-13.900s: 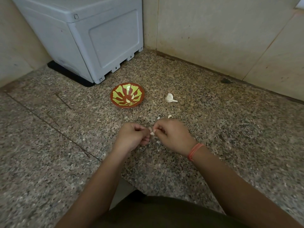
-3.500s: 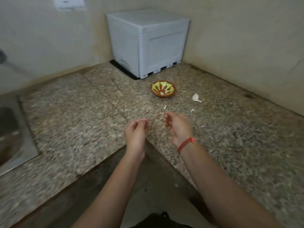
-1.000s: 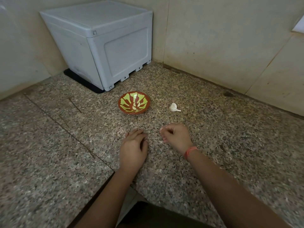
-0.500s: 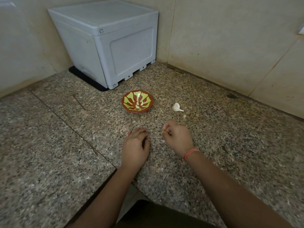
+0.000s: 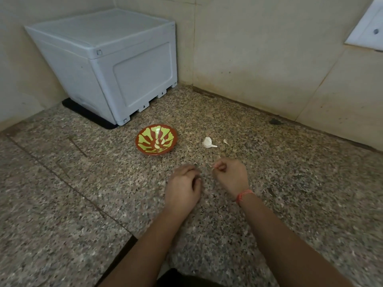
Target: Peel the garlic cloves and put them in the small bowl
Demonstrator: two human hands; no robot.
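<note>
The small red bowl (image 5: 156, 139) with green markings stands on the granite counter (image 5: 83, 193) and holds pale peeled cloves (image 5: 158, 143). To its right lies a white unpeeled garlic piece (image 5: 207, 142), with a smaller pale bit (image 5: 225, 141) beside it. My left hand (image 5: 183, 187) rests palm down on the counter, nearer to me than the bowl, fingers relaxed and holding nothing. My right hand (image 5: 231, 175) is beside it with curled fingers, and thumb and forefinger pinch a thin pale scrap of garlic skin (image 5: 213, 165).
A grey plastic box (image 5: 112, 65) stands in the back left corner behind the bowl. Tiled walls (image 5: 269, 59) close the counter at the back and right. The counter's front edge (image 5: 116, 257) cuts in near my left forearm.
Both hands stay almost where they were half a second ago. Earlier they pinched one clove together; now they are apart, the left lying flat on the counter.
</note>
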